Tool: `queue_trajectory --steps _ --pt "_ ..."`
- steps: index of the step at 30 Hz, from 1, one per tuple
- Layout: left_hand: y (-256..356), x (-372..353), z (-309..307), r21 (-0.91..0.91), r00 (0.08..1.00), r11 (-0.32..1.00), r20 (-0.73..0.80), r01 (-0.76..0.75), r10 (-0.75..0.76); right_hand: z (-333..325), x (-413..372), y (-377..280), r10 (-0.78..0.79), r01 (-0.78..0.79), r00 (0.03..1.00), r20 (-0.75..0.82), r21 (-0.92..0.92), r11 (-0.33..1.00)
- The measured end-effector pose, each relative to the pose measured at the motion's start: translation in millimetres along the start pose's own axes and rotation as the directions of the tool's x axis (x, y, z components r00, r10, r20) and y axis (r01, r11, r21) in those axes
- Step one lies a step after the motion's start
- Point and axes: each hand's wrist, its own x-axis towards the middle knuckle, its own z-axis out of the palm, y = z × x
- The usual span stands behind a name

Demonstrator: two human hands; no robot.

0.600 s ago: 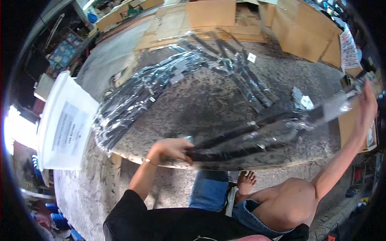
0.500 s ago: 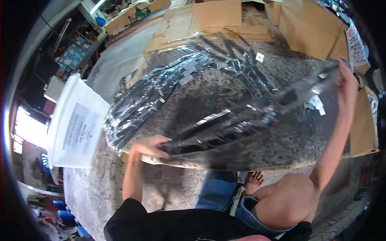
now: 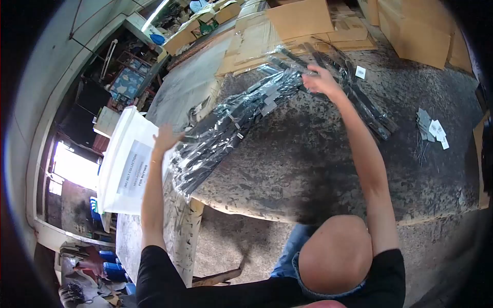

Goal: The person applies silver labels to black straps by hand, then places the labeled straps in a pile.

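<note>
A long bundle of dark strips in clear plastic [image 3: 221, 133] lies slantwise on the worn table [image 3: 287, 169]. My left hand [image 3: 167, 138] is by the bundle's near left end, beside the white bin, its fingers spread. At the bundle's far end, my right hand [image 3: 321, 82] reaches over with fingers apart; whether it touches the plastic is unclear. More wrapped dark strips [image 3: 367, 105] lie just to the right of that hand. A small white tag [image 3: 360, 72] rests near them.
A white bin with a printed sheet [image 3: 126, 167] stands at the left. Loose tags [image 3: 434, 128] with thin strings lie on the right of the table. Cardboard boxes [image 3: 416, 33] and flattened cardboard [image 3: 246, 49] are at the back.
The wrapped strips stretched between my hands have left them. My right hand has moved left to the bundle's far end, my left hand up beside the bin. The view has shifted.
</note>
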Motion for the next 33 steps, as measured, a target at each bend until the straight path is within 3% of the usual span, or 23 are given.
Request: queue_trajectory --steps 2,4,6,7,9,11,13,14,16,17,19,21,23,25,26,27,29,31,33 --pt "51.1 -11.7 33.6 -0.002 0.963 0.983 -0.199 -0.185 0.181 -33.7 -41.6 11.2 -0.103 0.109 0.994 0.036 -0.277 0.955" --pt "121.4 -35.0 58.1 -0.107 0.862 0.9 -0.355 -0.422 0.362 -69.6 -95.2 23.4 -0.274 0.162 0.956 -0.106 -0.591 0.79" --pt "209.4 -65.9 50.5 -0.295 0.763 0.724 -0.431 -0.623 0.481 -89.8 -151.6 15.9 -0.145 -0.08 0.966 -0.216 -0.777 0.625" --pt "251.2 -78.3 47.4 -0.393 0.711 0.597 -0.469 -0.699 0.524 -94.3 -176.5 19.2 -0.137 -0.106 0.962 -0.235 -0.789 0.605" --pt "331.6 -94.1 58.4 -0.458 0.633 0.437 -0.575 -0.774 0.519 -94.4 -209.7 27.7 -0.361 -0.048 0.927 -0.1 -0.987 0.151" --pt "396.4 -104.0 56.2 -0.518 0.556 0.234 -0.651 -0.823 0.517 -89.7 -216.9 32.3 -0.313 -0.126 0.932 -0.181 -0.974 0.189" --pt "444.4 -115.6 45.6 -0.523 0.53 0.182 -0.659 -0.833 0.533 -82.9 -228.2 28.7 -0.26 -0.206 0.929 -0.263 -0.952 0.227" --pt "460.5 -120.6 42.4 -0.528 0.526 0.166 -0.662 -0.833 0.534 -81.1 -235.9 21.0 -0.23 -0.154 0.949 -0.215 -0.954 0.256" --pt "483.1 -126.6 38.4 -0.452 0.361 -0.014 -0.729 -0.892 0.581 -73.0 -257.1 -11.7 -0.255 -0.045 0.959 -0.12 -0.959 0.28" --pt "488.4 -130.3 36.5 -0.457 0.357 -0.028 -0.73 -0.889 0.583 -71.5 -269.8 -38.0 -0.249 -0.058 0.96 -0.13 -0.96 0.274" --pt "492.8 -147.2 30.8 -0.504 0.252 -0.323 -0.774 -0.801 0.581 -71.7 -291.3 -87.6 -0.272 0.004 0.952 -0.138 -0.885 0.465" --pt "486.4 -169.9 17.3 -0.491 0.275 -0.372 -0.82 -0.787 0.501 -87.3 -297.4 -112.8 -0.271 0.065 0.952 -0.14 -0.774 0.629" --pt "483.9 -174.3 23.5 -0.544 0.232 -0.466 -0.787 -0.698 0.571 -101.3 -291.5 -118.4 -0.28 0.102 0.957 -0.082 -0.804 0.585" --pt "482.3 -169.3 24.4 -0.498 0.207 -0.515 -0.829 -0.698 0.52 -103.4 -272.0 -114.7 -0.25 0.081 0.958 -0.138 -0.709 0.7" --pt "480.5 -164.5 25.0 -0.791 0.381 -0.558 -0.611 -0.252 0.694 -113.0 -259.3 -98.8 0.007 -0.112 0.98 -0.199 -0.521 0.846" --pt "477.8 -159.3 26.2 -0.853 0.389 -0.446 -0.327 0.27 0.861 -118.0 -243.5 -87.5 0.009 -0.113 0.98 -0.197 -0.524 0.845" --pt "472.5 -143.0 37.0 -0.83 0.376 -0.417 -0.276 0.371 0.885 -126.4 -212.2 -64.8 0.015 -0.107 0.978 -0.208 -0.439 0.892" --pt "472.4 -130.9 62.3 -0.646 0.405 -0.458 -0.242 0.611 0.881 -141.3 -185.0 -34.8 0.049 -0.123 0.982 -0.183 -0.424 0.897" --pt "472.1 -124.3 64.8 -0.57 0.388 -0.438 -0.216 0.695 0.896 -161.8 -153.6 -5.2 0.007 -0.097 0.986 -0.168 -0.534 0.84"
